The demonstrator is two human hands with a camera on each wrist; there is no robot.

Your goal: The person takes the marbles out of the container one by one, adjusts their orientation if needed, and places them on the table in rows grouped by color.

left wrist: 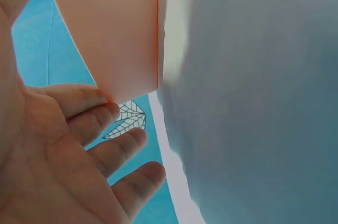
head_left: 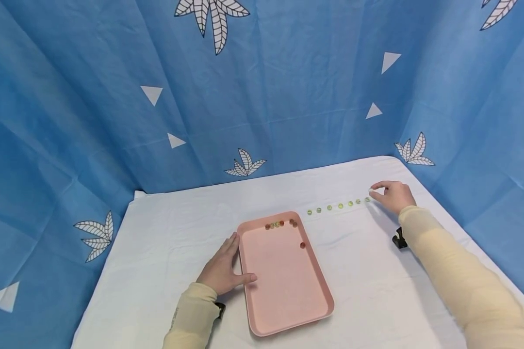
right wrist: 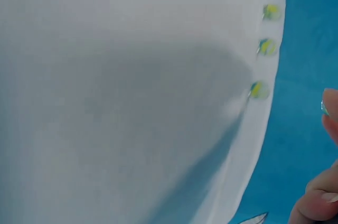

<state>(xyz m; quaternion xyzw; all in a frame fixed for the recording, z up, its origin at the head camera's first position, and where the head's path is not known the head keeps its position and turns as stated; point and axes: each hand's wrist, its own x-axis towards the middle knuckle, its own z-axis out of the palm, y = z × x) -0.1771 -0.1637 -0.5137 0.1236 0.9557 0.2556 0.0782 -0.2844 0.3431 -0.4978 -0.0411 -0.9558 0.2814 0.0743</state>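
My right hand [head_left: 394,195] is raised at the right end of a row of marbles. Thumb and index finger pinch a small glassy marble [right wrist: 324,108], mostly hidden by the fingertips. Below it the row's last marble [head_left: 367,199] lies on the white cloth; up close, these marbles are clear with a yellow-green swirl [right wrist: 259,90]. On the left, my left hand [head_left: 221,269] rests against a pink tray [head_left: 288,327], its thumb reaching over the near-left rim and its fingers straight along the outer wall. In the left wrist view these fingers [left wrist: 127,150] are spread, the index touching the tray's corner.
Inside the tray, several brownish-red and green marbles [head_left: 281,223] lie along the far wall, with one red marble [head_left: 302,245] by the right wall. A white cloth [head_left: 170,261] covers the table. Blue patterned curtains [head_left: 297,97] enclose its back and sides.
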